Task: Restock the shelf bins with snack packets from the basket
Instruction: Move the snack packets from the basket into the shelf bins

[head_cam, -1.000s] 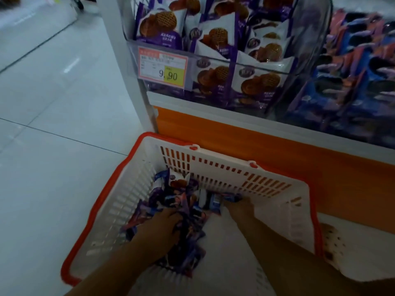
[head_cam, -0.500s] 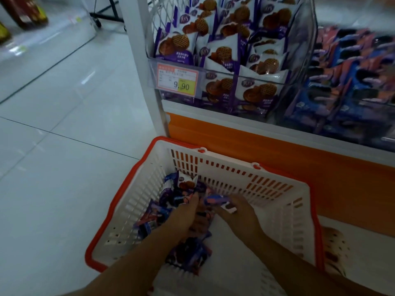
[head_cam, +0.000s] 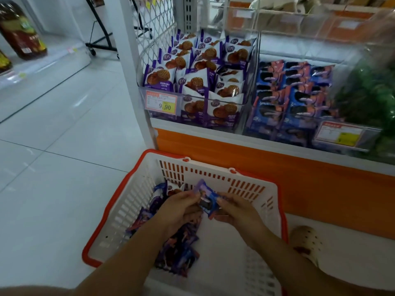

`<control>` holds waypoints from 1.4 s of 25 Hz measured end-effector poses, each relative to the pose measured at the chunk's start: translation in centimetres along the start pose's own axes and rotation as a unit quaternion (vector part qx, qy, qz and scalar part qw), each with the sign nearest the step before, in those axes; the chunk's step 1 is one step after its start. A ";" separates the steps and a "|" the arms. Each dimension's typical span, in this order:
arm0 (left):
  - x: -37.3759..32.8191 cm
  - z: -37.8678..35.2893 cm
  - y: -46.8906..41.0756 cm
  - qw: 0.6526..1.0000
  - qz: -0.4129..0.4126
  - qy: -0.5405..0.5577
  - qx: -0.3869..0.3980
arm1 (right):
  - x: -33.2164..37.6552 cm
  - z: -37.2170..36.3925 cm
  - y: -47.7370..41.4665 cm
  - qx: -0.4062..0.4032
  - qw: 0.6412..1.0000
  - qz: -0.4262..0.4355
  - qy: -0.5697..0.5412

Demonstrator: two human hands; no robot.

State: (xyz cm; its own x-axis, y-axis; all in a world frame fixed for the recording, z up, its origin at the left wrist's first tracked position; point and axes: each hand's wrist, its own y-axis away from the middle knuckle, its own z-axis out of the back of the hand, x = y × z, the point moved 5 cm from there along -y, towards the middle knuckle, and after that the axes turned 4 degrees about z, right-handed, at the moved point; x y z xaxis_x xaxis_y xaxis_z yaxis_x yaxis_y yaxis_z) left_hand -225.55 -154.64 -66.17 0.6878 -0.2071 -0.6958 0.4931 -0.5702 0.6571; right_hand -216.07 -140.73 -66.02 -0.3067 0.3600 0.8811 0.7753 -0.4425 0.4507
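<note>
A white basket with an orange rim sits on the floor below the shelf. Inside it lies a heap of purple and blue snack packets. My left hand and my right hand together hold one blue packet above the heap, each pinching one end. On the shelf above, a clear bin holds purple-and-white waffle packets behind a 9.90 price tag. Beside it on the right, a second clear bin holds blue cookie packets.
An orange panel runs under the bins. A white upright post stands left of the shelf. Green packets fill a bin at far right. A foot in a white clog is right of the basket. Bottles stand far left.
Both hands have come up out of the packet heap and now hold one blue packet between them. The view has tilted up, showing more of the shelf.
</note>
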 end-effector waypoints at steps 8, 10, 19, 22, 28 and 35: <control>-0.9 -2.6 0.7 0.994 -0.041 -0.095 0.025 | 1.7 1.0 1.7 0.021 0.999 -0.012 0.048; -1.5 -3.1 1.0 0.994 -0.051 -0.095 0.020 | 2.1 1.4 1.9 0.017 0.999 0.001 0.036; -2.0 -4.9 1.9 0.962 -0.096 -0.256 0.006 | 2.9 0.9 2.0 0.033 0.998 -0.011 0.049; -2.3 -4.7 2.1 0.977 -0.067 -0.200 0.041 | 3.8 2.1 1.9 0.019 0.998 0.000 0.059; -3.2 -5.0 1.8 0.983 -0.077 -0.163 0.033 | 5.0 3.0 2.5 0.009 0.999 0.033 0.021; -11.3 -10.3 5.0 0.924 -0.185 -0.326 0.079 | 16.0 3.1 6.3 0.072 0.920 0.156 0.352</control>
State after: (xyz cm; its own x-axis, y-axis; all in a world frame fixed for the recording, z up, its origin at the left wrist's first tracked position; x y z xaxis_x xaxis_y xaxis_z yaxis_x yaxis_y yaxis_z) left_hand -225.36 -146.91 -52.05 -0.0042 -0.3799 -0.9250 0.5104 -0.7963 0.3247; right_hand -214.38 -135.22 -49.51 -0.2993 -0.4100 0.8616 0.9357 -0.3028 0.1809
